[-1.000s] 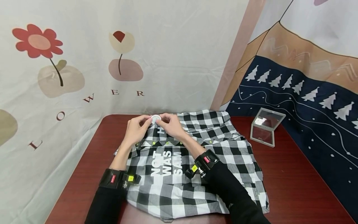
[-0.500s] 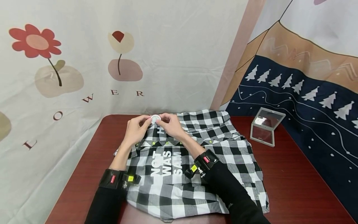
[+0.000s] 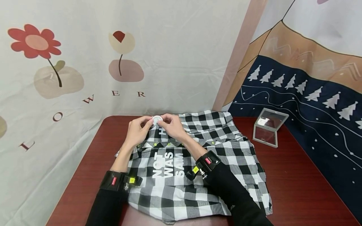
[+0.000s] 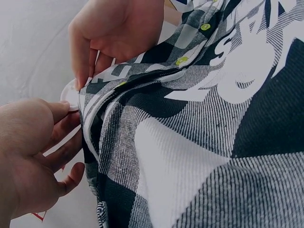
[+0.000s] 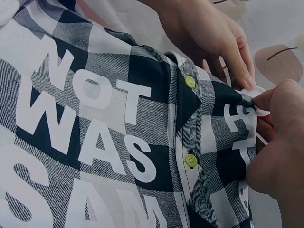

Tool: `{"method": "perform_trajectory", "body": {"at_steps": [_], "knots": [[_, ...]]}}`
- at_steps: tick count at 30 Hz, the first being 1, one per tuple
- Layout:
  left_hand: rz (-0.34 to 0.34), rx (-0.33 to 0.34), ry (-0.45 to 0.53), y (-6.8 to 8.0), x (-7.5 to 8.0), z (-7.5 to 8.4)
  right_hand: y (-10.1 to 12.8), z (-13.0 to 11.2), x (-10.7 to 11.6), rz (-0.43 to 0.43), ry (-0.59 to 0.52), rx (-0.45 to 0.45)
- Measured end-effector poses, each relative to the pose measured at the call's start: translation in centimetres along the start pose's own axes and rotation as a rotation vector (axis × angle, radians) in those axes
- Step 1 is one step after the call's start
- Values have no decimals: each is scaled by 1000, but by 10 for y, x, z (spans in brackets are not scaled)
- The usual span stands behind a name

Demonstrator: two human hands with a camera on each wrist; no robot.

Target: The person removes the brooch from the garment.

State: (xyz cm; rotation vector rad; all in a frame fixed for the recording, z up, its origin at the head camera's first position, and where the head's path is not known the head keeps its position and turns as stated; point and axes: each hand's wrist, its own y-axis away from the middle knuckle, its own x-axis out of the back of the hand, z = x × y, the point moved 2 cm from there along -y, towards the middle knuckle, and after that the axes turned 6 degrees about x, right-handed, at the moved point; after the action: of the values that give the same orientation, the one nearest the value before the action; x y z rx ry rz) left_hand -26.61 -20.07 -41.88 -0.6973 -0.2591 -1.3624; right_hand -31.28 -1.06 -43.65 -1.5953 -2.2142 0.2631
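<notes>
Hands haven't moved; only the head view drifts, the pale floral-print fabric backdrop [image 3: 181, 56] sliding slightly left. Left hand [image 3: 137, 131] and right hand [image 3: 174, 128], upper centre of frame, each pinch the small round white disc [image 3: 157, 119], fingertips nearly together. Disc sits at the upper-left edge of the black-and-white checked cloth shirt [image 3: 226, 160]. Progress, my read: shirt's laid out, disc not yet released; can't tell if it's attached.

Right of the checked shirt [image 3: 240, 163], the tabletop [image 3: 299, 185] gave a hand passage, though the hinged case [image 3: 265, 135] stood in its far part. Pale cloth [image 3: 181, 62] barred the way beyond left hand [image 3: 136, 130] and right hand [image 3: 174, 128]; between the forearms [image 3: 122, 158], there was room above the shirt.
</notes>
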Motion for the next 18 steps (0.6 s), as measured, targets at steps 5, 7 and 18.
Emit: {"method": "perform_trajectory", "body": {"at_steps": [5, 7, 18], "knots": [[-5, -1, 7, 0, 0, 1, 0, -2, 0, 10, -2, -5], [-7, -1, 9, 0, -1, 1, 0, -2, 1, 10, 1, -4], [4, -1, -2, -1, 0, -1, 2, 1, 5, -45, 14, 4]]}}
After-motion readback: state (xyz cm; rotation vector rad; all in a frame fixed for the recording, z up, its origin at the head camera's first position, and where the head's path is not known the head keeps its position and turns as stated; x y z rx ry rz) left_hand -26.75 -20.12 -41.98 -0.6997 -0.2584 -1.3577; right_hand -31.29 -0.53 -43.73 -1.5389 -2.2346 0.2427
